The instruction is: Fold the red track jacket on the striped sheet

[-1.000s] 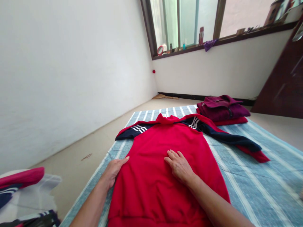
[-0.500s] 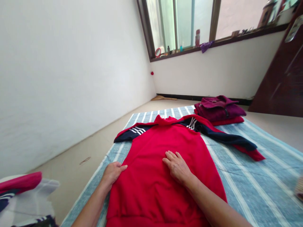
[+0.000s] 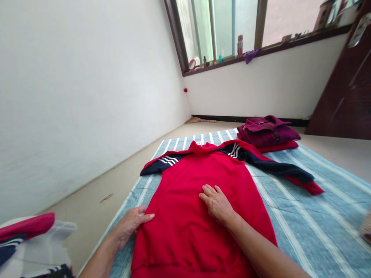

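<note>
A red sweatshirt [image 3: 185,216] lies spread out, its collar at the far end and its hem nearest me. Its navy sleeves have white stripes: the left one is short in view along the shoulder, the right one stretches out to the side. My right hand [image 3: 217,202] rests flat on the middle of the body, fingers extended, holding nothing. At the left edge is my left hand [image 3: 130,224], its thumb over the cloth's border and apart from the fingers; some of its fingers are hidden.
A blue-and-white striped sheet [image 3: 292,208] lies under the sweatshirt. Folded maroon and red clothes [image 3: 268,133] are stacked at the far right. More clothing [image 3: 29,227] sits at the lower left. Behind stand a white wall [image 3: 87,96], a cluttered windowsill [image 3: 226,62] and a dark door [image 3: 344,88].
My left hand has loosened its pinch on the left edge and moved slightly towards me, thumb and fingers now apart. My right hand stays in place on the sweatshirt.
</note>
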`<state>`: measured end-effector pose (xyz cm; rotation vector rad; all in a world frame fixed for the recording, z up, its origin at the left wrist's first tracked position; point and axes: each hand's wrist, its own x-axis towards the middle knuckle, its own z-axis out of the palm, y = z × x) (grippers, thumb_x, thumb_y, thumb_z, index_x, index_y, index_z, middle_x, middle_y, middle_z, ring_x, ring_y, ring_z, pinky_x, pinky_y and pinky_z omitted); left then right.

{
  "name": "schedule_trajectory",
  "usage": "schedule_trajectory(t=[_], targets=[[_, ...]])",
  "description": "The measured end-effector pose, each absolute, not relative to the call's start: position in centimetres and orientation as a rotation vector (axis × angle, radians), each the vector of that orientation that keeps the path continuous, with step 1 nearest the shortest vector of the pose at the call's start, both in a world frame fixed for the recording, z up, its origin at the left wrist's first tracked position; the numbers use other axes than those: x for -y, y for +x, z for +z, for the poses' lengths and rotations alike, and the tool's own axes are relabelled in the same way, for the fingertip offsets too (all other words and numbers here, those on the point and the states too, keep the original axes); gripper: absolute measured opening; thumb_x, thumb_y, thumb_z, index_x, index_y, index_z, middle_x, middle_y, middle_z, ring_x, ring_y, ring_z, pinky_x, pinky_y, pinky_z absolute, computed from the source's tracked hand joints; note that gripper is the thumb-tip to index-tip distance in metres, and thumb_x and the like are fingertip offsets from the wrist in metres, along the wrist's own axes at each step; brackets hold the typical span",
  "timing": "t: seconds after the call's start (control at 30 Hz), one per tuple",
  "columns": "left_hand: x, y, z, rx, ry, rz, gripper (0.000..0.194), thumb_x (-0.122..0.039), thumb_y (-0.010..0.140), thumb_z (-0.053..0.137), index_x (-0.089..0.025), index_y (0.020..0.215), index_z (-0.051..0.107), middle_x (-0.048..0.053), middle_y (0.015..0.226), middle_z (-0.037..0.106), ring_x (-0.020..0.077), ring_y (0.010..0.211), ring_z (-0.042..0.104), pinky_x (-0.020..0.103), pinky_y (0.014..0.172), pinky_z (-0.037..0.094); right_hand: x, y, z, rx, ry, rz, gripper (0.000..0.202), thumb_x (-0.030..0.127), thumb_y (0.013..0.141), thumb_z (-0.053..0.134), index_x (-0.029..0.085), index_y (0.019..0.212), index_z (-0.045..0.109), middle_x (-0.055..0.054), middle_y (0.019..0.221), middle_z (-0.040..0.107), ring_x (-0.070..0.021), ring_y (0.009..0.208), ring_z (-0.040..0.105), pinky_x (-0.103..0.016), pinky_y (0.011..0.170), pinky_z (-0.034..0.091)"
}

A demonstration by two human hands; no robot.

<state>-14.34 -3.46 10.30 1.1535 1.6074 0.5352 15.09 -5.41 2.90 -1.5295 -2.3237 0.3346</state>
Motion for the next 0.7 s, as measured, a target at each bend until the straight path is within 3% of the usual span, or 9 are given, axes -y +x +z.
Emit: schedule_trajectory(t=[0.07,0.2,0.43,0.7], targets=[[3.6,-14.9,9.9,-1.518,1.089,0.567,0.039,-0.04,0.049,0.082,-0.017,0.076,0.065,0.007,0.079,0.074,0.0269,0.079,0.07,0.035,0.077,0.055,5.4,15.1,2.9,2.328,-1.53,0.338,0.04,0.011,0.092,0.03,0.022,0.124,0.052,-0.009,0.141,0.04,-0.0208,0.133,0.028,-0.044,0.108,0.019],[3.5,-15.3,9.1,-1.598,1.063,0.612,0.037,-0.037,0.048,0.082,-0.017,0.075,0.065,0.007,0.074,0.074,0.0283,0.076,0.07,0.036,0.074,0.056,5.4,15.1,3.0,2.327,-1.53,0.327,0.04,0.012,0.092,0.03,0.023,0.123,0.052,-0.008,0.141,0.041,-0.0204,0.133,0.029,-0.043,0.108,0.019],[4.8,-14.9,10.4,-1.514,1.09,0.517,0.044,-0.047,0.056,0.078,-0.017,0.085,0.066,0.007,0.084,0.074,0.0279,0.081,0.07,0.035,0.073,0.056,5.5,15.1,2.9,2.32,-1.527,0.322,0.039,0.012,0.092,0.03,0.023,0.123,0.053,-0.008,0.14,0.042,-0.0202,0.133,0.029,-0.043,0.108,0.02],[6.5,-14.1,10.6,-1.361,0.998,0.63,0.044,-0.032,0.047,0.083,-0.017,0.085,0.067,0.009,0.085,0.074,0.0334,0.088,0.068,0.043,0.084,0.053,5.4,15.1,2.8,2.32,-1.544,0.339,0.041,0.011,0.092,0.03,0.023,0.124,0.052,-0.008,0.142,0.04,-0.0195,0.134,0.028,-0.043,0.108,0.019]])
